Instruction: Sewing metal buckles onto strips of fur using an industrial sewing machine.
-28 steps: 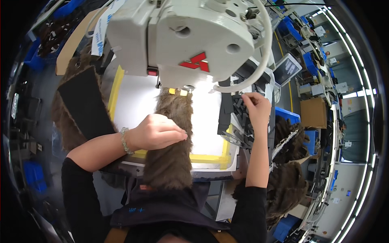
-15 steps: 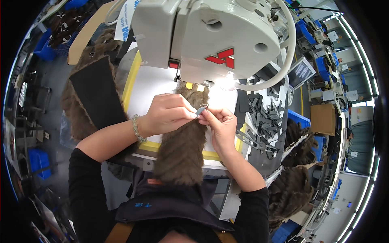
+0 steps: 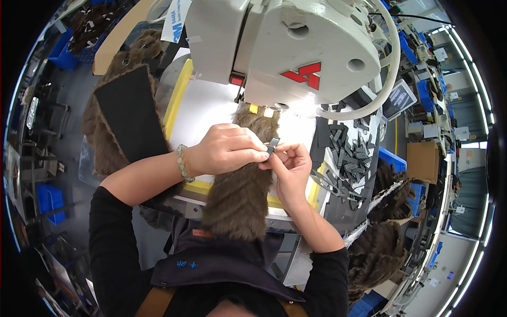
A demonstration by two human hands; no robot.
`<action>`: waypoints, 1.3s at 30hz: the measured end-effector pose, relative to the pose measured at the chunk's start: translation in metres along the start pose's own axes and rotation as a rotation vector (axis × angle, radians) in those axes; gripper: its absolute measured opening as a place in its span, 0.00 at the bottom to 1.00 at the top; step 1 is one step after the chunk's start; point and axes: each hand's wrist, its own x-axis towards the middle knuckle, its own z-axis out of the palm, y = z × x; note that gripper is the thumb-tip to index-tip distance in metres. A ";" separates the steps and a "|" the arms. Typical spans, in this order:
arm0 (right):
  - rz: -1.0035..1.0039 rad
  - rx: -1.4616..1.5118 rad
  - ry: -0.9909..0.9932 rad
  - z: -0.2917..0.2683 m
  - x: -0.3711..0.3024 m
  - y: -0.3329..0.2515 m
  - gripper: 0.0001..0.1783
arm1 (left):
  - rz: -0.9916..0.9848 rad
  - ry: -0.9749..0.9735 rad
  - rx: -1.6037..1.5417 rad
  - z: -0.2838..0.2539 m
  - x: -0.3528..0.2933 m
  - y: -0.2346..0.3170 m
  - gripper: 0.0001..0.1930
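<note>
Both my hands meet above a long brown fur strip (image 3: 237, 206) that runs from under the sewing machine head (image 3: 322, 47) toward my lap. Between my fingertips is a small dark grey strip (image 3: 273, 143), its upper end standing up and catching the light. My left hand (image 3: 224, 150), with a beaded bracelet at the wrist, pinches it from the left. My right hand (image 3: 290, 166) is closed on it from the right, fingers curled. The strip's lower end is hidden by my fingers. Two small yellow pieces (image 3: 261, 110) show at the fur's far end, below the machine.
Many loose dark strips (image 3: 348, 156) lie right of the machine bed. A black panel (image 3: 129, 113) rests on fur at the left. Yellow edging (image 3: 178, 98) borders the white work surface. More brown fur (image 3: 377, 253) hangs at the lower right, near a cardboard box (image 3: 422, 161).
The small strip has turned to stand more upright between my fingers. The machine and table sit slightly further right in the picture.
</note>
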 end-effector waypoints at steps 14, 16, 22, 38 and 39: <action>-1.004 -1.227 -0.214 -0.007 0.006 -0.019 0.13 | 0.143 -0.035 0.072 -0.003 0.000 0.006 0.06; -1.075 -1.268 -0.284 -0.008 0.009 -0.019 0.10 | 0.135 -0.029 0.088 -0.004 -0.002 0.005 0.05; -0.758 -1.322 -0.052 -0.012 0.044 -0.012 0.10 | 0.019 -0.125 0.275 0.005 -0.004 -0.006 0.04; -0.556 -1.147 -0.179 -0.009 0.065 0.005 0.08 | -0.416 -0.400 0.453 0.001 -0.006 -0.013 0.27; -0.556 -1.145 -0.178 -0.010 0.065 0.005 0.08 | -0.430 -0.433 0.450 0.001 -0.006 -0.014 0.28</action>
